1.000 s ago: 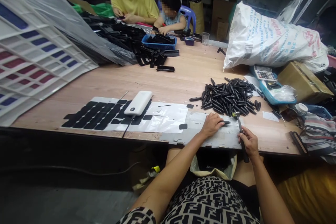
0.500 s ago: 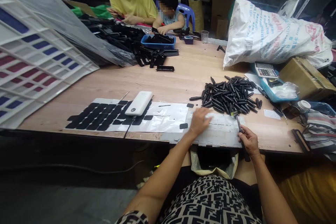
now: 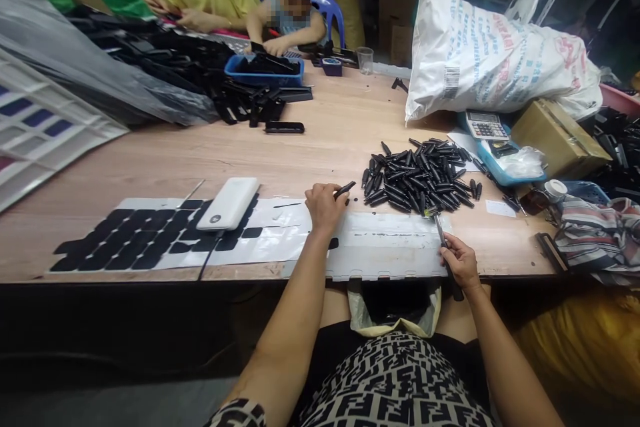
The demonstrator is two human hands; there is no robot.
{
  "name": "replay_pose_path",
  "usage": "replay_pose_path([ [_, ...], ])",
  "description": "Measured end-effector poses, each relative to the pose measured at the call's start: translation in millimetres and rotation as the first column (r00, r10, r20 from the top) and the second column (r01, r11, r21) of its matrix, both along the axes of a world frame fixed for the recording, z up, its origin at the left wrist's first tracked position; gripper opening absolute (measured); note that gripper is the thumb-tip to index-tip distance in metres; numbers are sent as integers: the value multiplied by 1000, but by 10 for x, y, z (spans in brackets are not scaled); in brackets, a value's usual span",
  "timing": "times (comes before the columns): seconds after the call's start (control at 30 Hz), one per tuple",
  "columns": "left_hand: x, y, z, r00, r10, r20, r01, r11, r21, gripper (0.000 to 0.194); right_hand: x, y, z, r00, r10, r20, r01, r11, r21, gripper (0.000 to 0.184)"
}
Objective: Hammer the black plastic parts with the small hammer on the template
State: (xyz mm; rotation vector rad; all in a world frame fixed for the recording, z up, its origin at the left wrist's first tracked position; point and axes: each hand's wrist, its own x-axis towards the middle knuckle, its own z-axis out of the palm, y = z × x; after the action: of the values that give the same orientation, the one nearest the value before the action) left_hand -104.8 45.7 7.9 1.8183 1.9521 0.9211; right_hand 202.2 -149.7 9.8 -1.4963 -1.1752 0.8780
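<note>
My left hand [image 3: 324, 208] is closed round a slim black tapered piece [image 3: 346, 189], its tip pointing up to the right. That piece looks like those in the heap of black tapered parts [image 3: 417, 173] to the right. In my right hand [image 3: 461, 261] is a small hammer [image 3: 441, 233] with a black handle and a metal shaft. Its head lies by the lower edge of the heap, over a pale work sheet [image 3: 390, 257]. Beneath my left wrist, a white sheet [image 3: 280, 243] runs leftward with rows of black patches.
A white power bank [image 3: 229, 203] with a cable lies on the black patches. At the back right rests a big white sack [image 3: 465, 60], near a calculator [image 3: 486, 125] and a cardboard box [image 3: 555, 140]. Two people sit across the table behind a blue tray [image 3: 265, 79] of black parts.
My left hand has moved left, away from the heap, and now shows a black tapered piece in its fingers. My right hand keeps hold of the hammer. The view has shifted right.
</note>
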Motion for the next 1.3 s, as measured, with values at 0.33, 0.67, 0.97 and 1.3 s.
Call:
replay_pose_path([
  [0.33,1042,-702,143,754,-655,54,648,755,97,26,-6,6,47,1000,1,17,-1,1000,16,48],
  [0.67,421,182,238,922,-63,381,39,997,70,25,-12,10,46,1000,-8,-9,8,1000,0,47],
  [0.97,979,-623,-31,760,-642,106,642,766,36,30,-25,12,91,1000,-6,-2,6,1000,-12,48],
  [1.3,1046,-587,-106,789,-605,106,609,793,-16,22,-26,-6,48,1000,8,29,-8,1000,0,48],
])
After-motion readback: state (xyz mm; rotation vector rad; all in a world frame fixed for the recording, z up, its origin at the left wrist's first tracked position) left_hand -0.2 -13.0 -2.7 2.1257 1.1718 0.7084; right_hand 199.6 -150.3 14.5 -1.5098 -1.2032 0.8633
